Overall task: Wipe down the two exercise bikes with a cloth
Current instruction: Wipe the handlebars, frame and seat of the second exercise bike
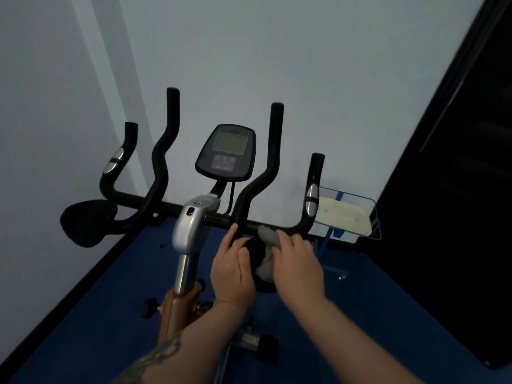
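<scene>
At lower centre, the right hand pinches a grey cloth against the exercise bike's black elbow pad; the left hand, fingers curled, steadies it. Wiping seems underway; next likely the handlebar.

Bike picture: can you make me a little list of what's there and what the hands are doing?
bike: one exercise bike, black handlebars, silver and orange post
screen: console in the middle, display blank
cloth: grey cloth bunched on the right elbow pad
left hand: left hand holds the pad's edge
right hand: right hand grips the cloth against the pad
other pad: left elbow pad, untouched
floor: blue floor
behind: pale wall, wire tray at right
second bike: not in view
</scene>
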### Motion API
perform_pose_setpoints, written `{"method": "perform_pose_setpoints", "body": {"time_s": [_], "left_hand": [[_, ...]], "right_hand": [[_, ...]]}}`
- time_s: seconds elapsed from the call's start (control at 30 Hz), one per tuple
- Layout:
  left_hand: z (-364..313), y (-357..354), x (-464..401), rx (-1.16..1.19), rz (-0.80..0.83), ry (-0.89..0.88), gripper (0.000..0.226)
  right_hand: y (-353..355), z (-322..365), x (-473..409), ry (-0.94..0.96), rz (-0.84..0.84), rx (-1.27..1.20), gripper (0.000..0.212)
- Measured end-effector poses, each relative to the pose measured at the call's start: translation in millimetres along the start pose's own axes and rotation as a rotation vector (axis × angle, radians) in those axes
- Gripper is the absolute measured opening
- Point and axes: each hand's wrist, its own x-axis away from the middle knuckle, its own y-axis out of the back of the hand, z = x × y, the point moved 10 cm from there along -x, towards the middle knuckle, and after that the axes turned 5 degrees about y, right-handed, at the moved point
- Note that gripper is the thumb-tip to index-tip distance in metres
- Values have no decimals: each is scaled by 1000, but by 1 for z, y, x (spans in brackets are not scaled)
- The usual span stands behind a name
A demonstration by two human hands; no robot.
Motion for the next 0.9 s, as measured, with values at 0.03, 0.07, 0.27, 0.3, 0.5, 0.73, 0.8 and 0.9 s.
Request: {"method": "perform_pose_setpoints", "body": {"time_s": [0.03, 0.07, 0.27, 0.3, 0.5, 0.73, 0.8, 0.9], "left_hand": [[0, -1, 0, 1, 7, -6, 48], [-1, -1, 1, 6, 14, -18, 49], [-4, 1, -3, -17, 80, -72, 53], [-3, 1, -4, -18, 82, -81, 52], [-3, 2, -6, -14, 43, -101, 51], [-1, 2, -5, 4, 18, -114, 47], [-1, 1, -6, -10, 24, -105, 47], [0, 0, -5, 4, 30, -90, 48]], "right_hand": [[-3, -2, -11, -15, 54, 25, 30], [-4, -2, -19, -27, 94, 20, 29], [8, 0, 15, -140, -171, -255, 36], [6, 3, 24, -105, -168, -246, 41], [-1, -4, -20, -49, 124, -20, 26], [6, 5, 25, 19, -126, 74, 34], [5, 4, 4, 26, -36, 164, 30], [0, -1, -24, -14, 181, 77, 26]]}}
